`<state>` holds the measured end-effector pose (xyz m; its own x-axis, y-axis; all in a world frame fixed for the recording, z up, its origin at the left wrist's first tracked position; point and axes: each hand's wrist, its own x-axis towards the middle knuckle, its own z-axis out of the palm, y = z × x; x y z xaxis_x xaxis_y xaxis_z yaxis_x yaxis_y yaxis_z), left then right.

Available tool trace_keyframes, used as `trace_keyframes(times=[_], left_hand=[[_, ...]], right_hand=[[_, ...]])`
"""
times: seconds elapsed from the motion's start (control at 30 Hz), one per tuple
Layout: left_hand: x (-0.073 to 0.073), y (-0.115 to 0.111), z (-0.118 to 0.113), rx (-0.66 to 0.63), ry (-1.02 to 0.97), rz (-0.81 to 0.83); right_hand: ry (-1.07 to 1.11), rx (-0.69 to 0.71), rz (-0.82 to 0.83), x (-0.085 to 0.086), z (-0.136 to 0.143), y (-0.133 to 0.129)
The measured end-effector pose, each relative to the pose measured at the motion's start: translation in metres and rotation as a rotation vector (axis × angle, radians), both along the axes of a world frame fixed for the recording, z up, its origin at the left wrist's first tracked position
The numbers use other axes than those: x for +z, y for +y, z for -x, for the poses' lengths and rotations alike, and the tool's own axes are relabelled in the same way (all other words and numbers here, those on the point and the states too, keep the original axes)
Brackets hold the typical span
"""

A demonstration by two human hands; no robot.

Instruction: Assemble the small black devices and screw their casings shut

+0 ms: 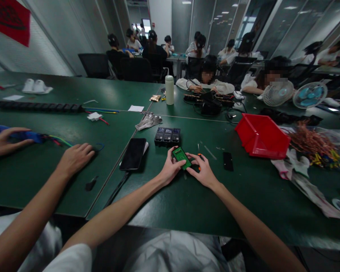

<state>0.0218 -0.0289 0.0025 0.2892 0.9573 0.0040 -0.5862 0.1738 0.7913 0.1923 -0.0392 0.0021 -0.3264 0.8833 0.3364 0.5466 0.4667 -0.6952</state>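
Note:
A small green circuit board (pixel 180 154) is tilted above the table between both hands. My left hand (pixel 171 166) grips it from the left, its thumb lying across the board's face. My right hand (pixel 202 172) has its fingertips closed on the board's right edge. A screwdriver (pixel 199 155) with an orange and black handle shows behind my right fingers, shaft pointing away; whether the hand holds it or it lies on the table, I cannot tell. Just beyond the board sits a black three-section module (pixel 167 136). To the right lies a flat black cover plate (pixel 228 161).
A phone (pixel 133 154) with a cable lies to the left, near a glove (pixel 149 122). A red bin (pixel 262 136), copper wires (pixel 314 145) and gloves (pixel 297 166) are on the right. Left, a co-worker's hands (pixel 76 158) rest by a blue strip (pixel 35 136). A bottle (pixel 169 90) stands beyond.

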Motion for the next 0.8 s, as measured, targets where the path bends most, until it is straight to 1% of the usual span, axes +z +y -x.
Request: trace_keyframes(times=[0.07,0.23,0.3,0.4,0.47,0.57,0.67,0.8], left_hand=[[0.002,-0.001,0.0,-0.023,-0.028,0.006],[0.008,-0.002,0.0,-0.049,-0.041,0.021],[0.008,-0.001,0.0,-0.065,-0.031,0.032],[0.005,0.001,0.001,-0.107,-0.023,0.062],[0.003,0.003,0.002,-0.116,-0.028,0.083],[0.0,0.004,0.003,-0.107,-0.037,0.1],[0.0,0.004,0.003,-0.107,-0.045,0.105],[0.0,0.004,0.004,-0.118,-0.054,0.106]], right_hand=[[0.063,-0.006,0.018,0.001,0.001,-0.001],[0.279,-0.084,0.087,0.0,-0.002,0.001],[0.372,-0.113,0.109,-0.003,-0.005,0.005],[0.467,-0.186,0.098,-0.008,-0.009,0.011],[0.479,-0.194,0.104,-0.009,-0.01,0.013],[0.44,-0.162,0.123,-0.007,-0.009,0.011],[0.393,-0.164,0.106,-0.005,-0.007,0.009],[0.404,-0.175,0.089,-0.004,-0.007,0.009]])
